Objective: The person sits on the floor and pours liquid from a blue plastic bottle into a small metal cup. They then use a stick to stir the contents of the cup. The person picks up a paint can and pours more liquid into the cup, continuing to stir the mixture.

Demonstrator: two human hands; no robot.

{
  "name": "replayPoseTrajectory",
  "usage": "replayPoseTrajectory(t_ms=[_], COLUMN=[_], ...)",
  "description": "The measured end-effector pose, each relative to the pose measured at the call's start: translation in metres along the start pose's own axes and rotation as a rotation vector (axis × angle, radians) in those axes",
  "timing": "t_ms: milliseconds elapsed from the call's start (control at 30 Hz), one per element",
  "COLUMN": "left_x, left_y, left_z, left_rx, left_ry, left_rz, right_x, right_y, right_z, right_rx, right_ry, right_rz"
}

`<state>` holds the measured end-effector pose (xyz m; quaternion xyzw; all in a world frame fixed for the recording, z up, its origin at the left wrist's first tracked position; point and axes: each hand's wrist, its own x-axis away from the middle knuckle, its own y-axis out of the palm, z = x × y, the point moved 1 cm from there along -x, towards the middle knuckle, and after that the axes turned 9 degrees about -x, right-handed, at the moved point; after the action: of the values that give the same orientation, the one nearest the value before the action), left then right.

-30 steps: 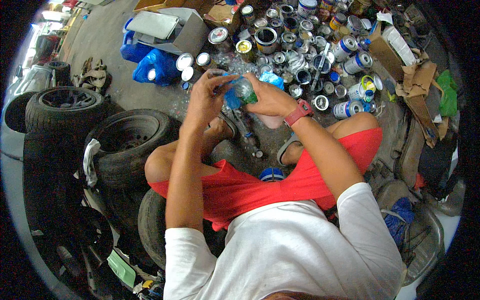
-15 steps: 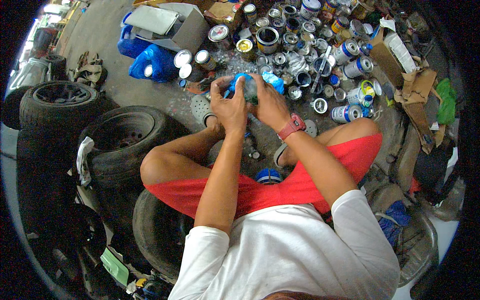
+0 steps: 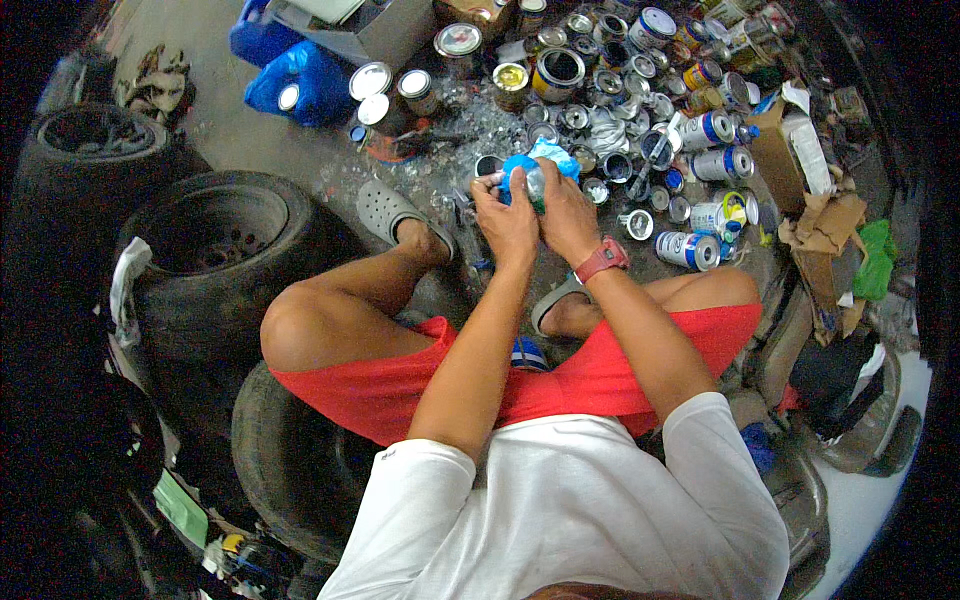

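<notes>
Just beyond my bent legs, my left hand [image 3: 506, 214] and my right hand [image 3: 565, 208] are together, fingers closed round a small rounded blue and translucent thing [image 3: 522, 172] with a greenish part; fingers hide much of it, and I cannot make out exactly what it is. A crumpled light blue plastic [image 3: 555, 156] lies just behind my hands. Many paint cans stand and lie beyond them, among them an open dark-rimmed can [image 3: 558, 75], a can with yellow inside [image 3: 510, 78] and a white can on its side [image 3: 686, 251].
Tyres [image 3: 210, 228] are stacked at my left. A grey box [image 3: 355, 25] and blue plastic bags [image 3: 305, 85] sit at the back left. At right lie torn cardboard [image 3: 820, 235], a green bag [image 3: 875, 260] and metal car parts [image 3: 880, 420]. My clogged feet [image 3: 395, 210] are on the spattered floor.
Both hands, still on the blue thing, have shifted rightward in the picture and my left hand has turned more upright. The view has also shifted, showing less of the background at upper left.
</notes>
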<state>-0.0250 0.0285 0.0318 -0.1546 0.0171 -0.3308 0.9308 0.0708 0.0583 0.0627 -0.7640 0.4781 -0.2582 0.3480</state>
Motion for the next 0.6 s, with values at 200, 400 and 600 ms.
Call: replayPoseTrajectory(t_ms=[200, 400, 600], left_x=[0.008, 0.004, -0.004], left_y=[0.02, 0.036, 0.063], left_z=[-0.024, -0.047, -0.073], left_rx=[0.008, 0.035, 0.163], left_ry=[-0.19, -0.446, -0.557], left_rz=[0.105, 0.129, 0.208], right_x=[-0.012, -0.027, -0.052], right_y=[0.017, 0.031, 0.038], right_z=[0.014, 0.02, 0.038], right_rx=[0.142, 0.254, 0.422], right_ry=[-0.041, 0.026, -0.043], right_rz=[-0.08, -0.245, -0.372])
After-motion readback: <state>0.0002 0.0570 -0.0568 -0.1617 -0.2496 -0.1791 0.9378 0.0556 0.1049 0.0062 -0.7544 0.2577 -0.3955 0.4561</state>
